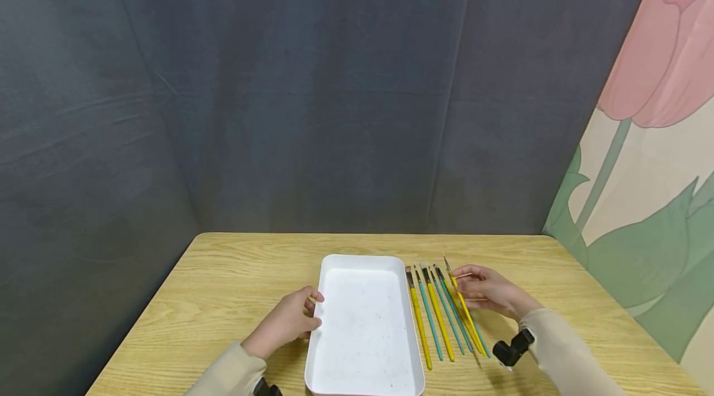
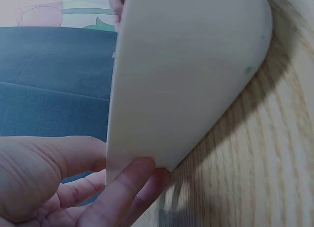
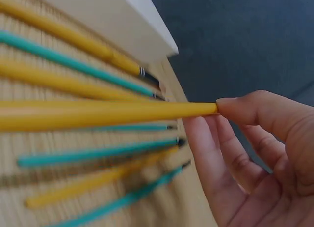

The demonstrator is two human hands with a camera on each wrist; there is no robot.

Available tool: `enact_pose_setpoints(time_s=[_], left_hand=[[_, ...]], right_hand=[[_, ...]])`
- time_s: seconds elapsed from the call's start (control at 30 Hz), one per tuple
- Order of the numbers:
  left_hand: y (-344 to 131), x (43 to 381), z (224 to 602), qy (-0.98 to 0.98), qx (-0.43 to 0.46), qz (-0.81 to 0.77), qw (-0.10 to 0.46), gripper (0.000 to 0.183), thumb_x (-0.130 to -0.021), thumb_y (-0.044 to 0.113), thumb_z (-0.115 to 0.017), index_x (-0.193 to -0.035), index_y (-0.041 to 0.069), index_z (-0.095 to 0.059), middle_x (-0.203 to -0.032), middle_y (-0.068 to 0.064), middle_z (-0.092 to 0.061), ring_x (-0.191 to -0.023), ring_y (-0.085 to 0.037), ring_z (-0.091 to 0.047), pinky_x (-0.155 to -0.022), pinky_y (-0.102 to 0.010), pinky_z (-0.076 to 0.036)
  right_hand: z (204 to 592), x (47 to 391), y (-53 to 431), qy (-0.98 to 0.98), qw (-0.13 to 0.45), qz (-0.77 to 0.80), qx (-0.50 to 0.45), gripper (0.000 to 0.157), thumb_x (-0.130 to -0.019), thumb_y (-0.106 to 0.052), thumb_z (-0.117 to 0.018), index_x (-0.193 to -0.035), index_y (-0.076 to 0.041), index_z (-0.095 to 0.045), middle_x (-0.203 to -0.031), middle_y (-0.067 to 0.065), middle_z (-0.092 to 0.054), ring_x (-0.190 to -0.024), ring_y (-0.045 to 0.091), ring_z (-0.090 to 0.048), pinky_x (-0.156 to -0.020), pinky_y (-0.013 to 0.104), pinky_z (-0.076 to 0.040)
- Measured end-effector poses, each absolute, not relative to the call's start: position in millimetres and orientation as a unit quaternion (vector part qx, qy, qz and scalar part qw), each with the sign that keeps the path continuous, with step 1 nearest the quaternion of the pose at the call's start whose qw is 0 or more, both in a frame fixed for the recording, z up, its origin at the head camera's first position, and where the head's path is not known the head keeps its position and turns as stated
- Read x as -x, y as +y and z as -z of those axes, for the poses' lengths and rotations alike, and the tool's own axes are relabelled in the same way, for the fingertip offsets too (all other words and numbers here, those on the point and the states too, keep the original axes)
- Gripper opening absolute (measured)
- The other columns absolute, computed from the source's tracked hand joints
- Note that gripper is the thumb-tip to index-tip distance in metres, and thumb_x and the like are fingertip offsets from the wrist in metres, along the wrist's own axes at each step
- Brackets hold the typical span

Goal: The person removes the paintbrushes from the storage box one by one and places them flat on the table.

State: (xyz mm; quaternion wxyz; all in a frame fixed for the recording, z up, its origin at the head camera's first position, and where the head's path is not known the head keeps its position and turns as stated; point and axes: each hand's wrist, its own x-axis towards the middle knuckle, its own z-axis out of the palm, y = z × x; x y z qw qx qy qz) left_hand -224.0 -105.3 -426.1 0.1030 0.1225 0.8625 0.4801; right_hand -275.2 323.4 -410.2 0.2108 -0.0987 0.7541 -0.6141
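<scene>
A shallow white tray [image 1: 362,334] lies lengthwise on the wooden table. My left hand [image 1: 290,320] grips its left side wall; in the left wrist view the fingers press the outer face of the wall while the thumb meets the rim. Right of the tray, my right hand [image 1: 489,292] pinches a yellow paintbrush [image 3: 108,115] near its bristle end, between thumb and fingers. That brush slants over a row of yellow and teal paintbrushes [image 1: 435,315], bristles pointing to the far side. Its handle end overlaps the row's right part in the head view.
The light wood table [image 1: 245,272] runs back to a dark grey curtain [image 1: 312,105], which also covers the left side. On the right hangs a tulip-patterned cloth [image 1: 641,198]. The tray's right rim stands close beside the nearest yellow brush [image 1: 422,328].
</scene>
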Motion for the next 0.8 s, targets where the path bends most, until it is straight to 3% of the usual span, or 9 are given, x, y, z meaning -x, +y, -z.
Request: enact_pose_setpoints(time_s=[0.17,0.8], left_hand=[[-105,224,427,0.864,-0.121,-0.478,0.103,0.036,-0.083,-0.003,-0.067,-0.117,-0.001,-0.054,-0.092,-0.012,-0.052,-0.058,-0.014,-0.055,-0.052,-0.028,-0.051],[-106,225,428,0.862,-0.129,-0.479,0.106,0.036,-0.083,-0.003,-0.066,-0.117,-0.002,-0.054,-0.090,-0.010,-0.051,-0.058,-0.014,-0.055,-0.052,-0.028,-0.052]], right_hand=[[416,275,341,0.765,0.207,0.602,0.098,0.039,-0.098,-0.011,-0.055,-0.131,0.006,-0.044,-0.112,0.006,-0.055,-0.096,0.014,-0.061,-0.079,0.030,-0.057],[431,291,359,0.791,0.201,0.573,0.069,0.038,-0.095,-0.004,-0.055,-0.129,0.010,-0.044,-0.097,0.003,-0.058,-0.080,0.012,-0.062,-0.072,0.031,-0.059]])
